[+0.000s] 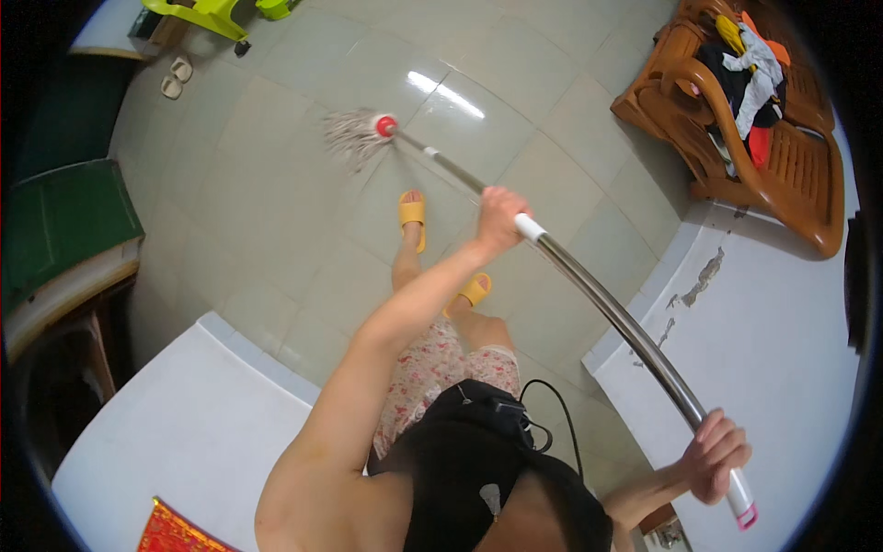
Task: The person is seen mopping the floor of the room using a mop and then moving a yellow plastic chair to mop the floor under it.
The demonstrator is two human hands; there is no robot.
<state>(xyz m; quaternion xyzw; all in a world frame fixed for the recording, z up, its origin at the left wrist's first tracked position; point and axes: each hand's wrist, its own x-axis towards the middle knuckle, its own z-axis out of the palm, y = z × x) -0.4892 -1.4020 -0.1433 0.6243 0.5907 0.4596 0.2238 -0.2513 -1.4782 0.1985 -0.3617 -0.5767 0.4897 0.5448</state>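
A string mop with a metal handle (614,303) runs slantwise across the view. My left hand (502,217) grips the pole about midway, just below its white collar. Near the pink-tipped top end, my right hand (717,457) is closed around the pole, at the lower right. The mop's grey-white strands (355,138) are spread on the tiled floor (262,193), slightly blurred, with a red hub (385,125) at their centre. Below the mop head are my feet in yellow slippers (412,221).
A wooden armchair (731,138) piled with clothes (752,90) stands at the upper right. Cream slippers (176,77) and a lime-green plastic seat (207,15) are at the upper left. White walls (186,393) flank me; a black cable (567,414) hangs beside my waist.
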